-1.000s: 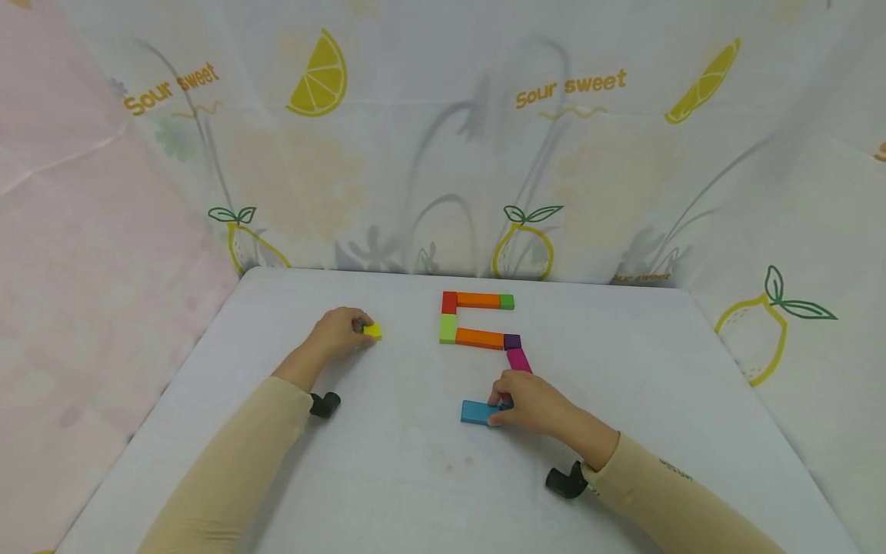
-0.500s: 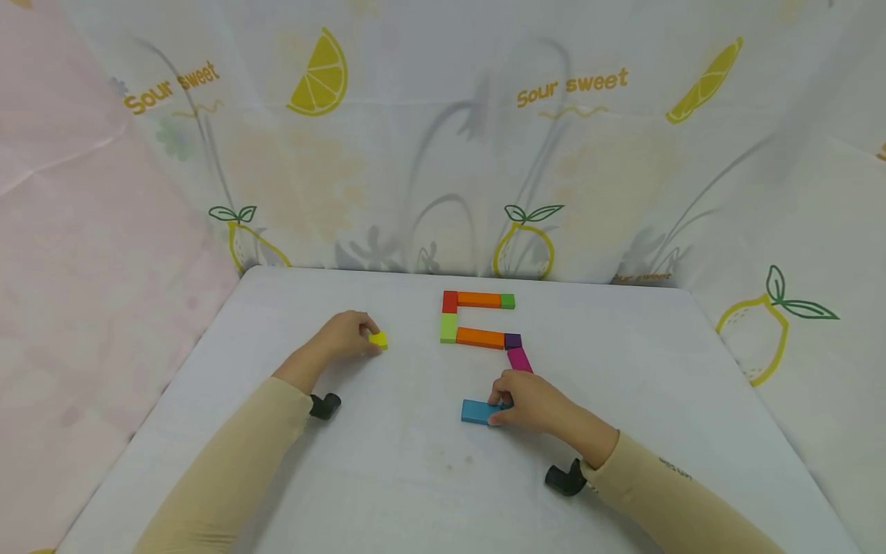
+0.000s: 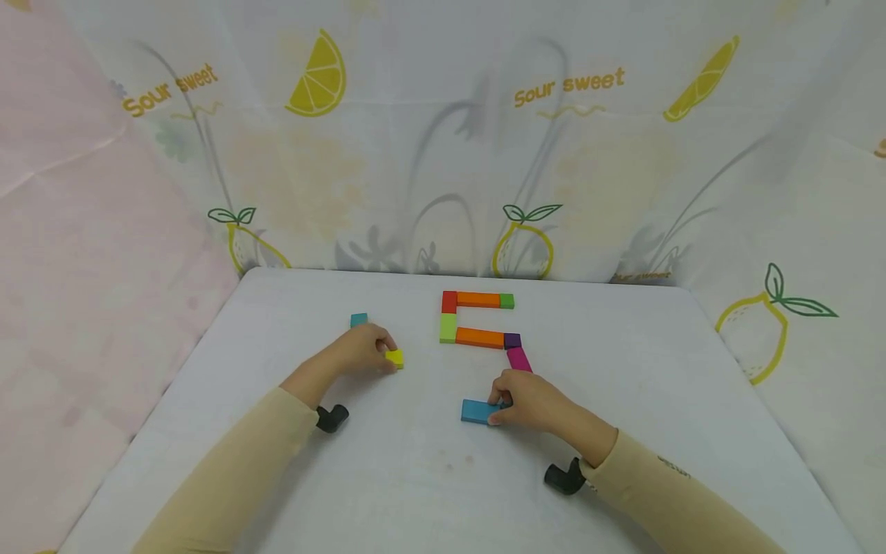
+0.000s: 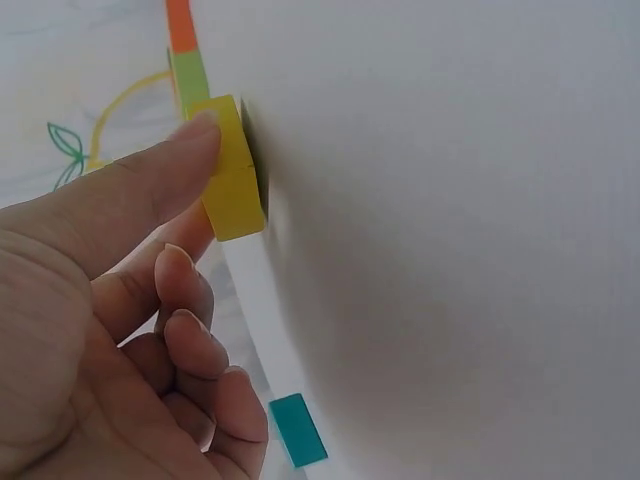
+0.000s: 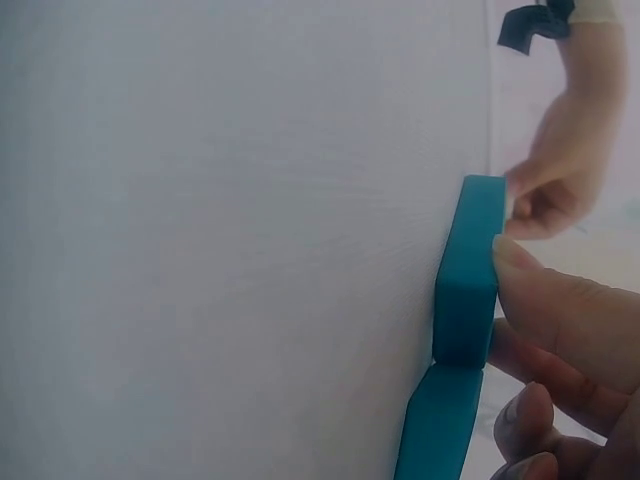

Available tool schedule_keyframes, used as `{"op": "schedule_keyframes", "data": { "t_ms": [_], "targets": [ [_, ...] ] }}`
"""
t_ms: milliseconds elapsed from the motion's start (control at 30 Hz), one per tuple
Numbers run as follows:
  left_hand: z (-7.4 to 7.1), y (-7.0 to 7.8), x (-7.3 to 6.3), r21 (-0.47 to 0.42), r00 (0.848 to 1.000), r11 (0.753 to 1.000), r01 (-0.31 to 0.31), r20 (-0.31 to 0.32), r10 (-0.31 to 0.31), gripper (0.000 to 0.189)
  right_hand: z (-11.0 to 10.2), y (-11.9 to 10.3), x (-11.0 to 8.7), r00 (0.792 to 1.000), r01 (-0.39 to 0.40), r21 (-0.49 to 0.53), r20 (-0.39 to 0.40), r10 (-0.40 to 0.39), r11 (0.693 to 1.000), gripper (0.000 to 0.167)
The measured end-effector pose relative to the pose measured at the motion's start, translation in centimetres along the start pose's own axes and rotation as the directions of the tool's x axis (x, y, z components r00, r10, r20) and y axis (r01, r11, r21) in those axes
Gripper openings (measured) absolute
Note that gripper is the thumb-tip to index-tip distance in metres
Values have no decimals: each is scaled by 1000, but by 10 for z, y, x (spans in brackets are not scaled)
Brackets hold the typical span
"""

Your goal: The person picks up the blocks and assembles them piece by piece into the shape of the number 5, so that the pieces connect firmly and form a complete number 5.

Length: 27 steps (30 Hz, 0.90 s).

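My left hand [image 3: 361, 350] pinches a small yellow block [image 4: 236, 180] between thumb and index finger; the other fingers curl loosely below. Just behind that hand lies a teal block [image 3: 358, 319] on the white table. With thumb and fingers, my right hand [image 3: 533, 402] holds a long blue block [image 3: 476, 412] that lies flat near the middle. In the right wrist view a second blue block [image 5: 440, 425] meets the end of this one; from the head it is mostly covered by the hand. Partly hidden beyond the right hand lies a magenta block [image 3: 519, 359].
Farther back, a row of blocks touches end to end: green [image 3: 507, 301], orange [image 3: 479, 299], red [image 3: 450, 302], light green [image 3: 447, 328], another orange block [image 3: 481, 338] and a purple block [image 3: 512, 340]. A lemon-print cloth [image 3: 415, 154] hangs behind the table [image 3: 388, 477].
My left hand has moved right and nearer to me with the yellow block, uncovering the teal block behind it. The right hand and its blue block have stayed in place.
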<state>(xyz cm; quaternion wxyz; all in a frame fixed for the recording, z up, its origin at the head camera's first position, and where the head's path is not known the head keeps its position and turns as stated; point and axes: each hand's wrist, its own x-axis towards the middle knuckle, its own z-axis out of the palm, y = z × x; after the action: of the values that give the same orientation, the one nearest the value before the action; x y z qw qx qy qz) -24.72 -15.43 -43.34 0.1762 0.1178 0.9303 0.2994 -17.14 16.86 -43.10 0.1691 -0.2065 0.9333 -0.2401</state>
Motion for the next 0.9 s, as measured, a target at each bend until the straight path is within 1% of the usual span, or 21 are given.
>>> {"op": "schedule_keyframes", "data": {
  "t_ms": [167,400,567,900],
  "targets": [
    [8,10,-4,20,1000,1000,-19,25,18,30,0,-1,0,1000,2,-3,4,-2,1000,17],
    [18,21,-8,42,996,996,-73,54,70,30,-1,-1,1,1000,-4,5,3,4,1000,17],
    [26,26,-11,55,995,995,-79,68,75,28,0,1,2,1000,0,7,4,0,1000,17],
    [39,38,-14,38,991,994,-98,96,94,26,-1,1,3,1000,-5,18,12,5,1000,17]
  ]
}}
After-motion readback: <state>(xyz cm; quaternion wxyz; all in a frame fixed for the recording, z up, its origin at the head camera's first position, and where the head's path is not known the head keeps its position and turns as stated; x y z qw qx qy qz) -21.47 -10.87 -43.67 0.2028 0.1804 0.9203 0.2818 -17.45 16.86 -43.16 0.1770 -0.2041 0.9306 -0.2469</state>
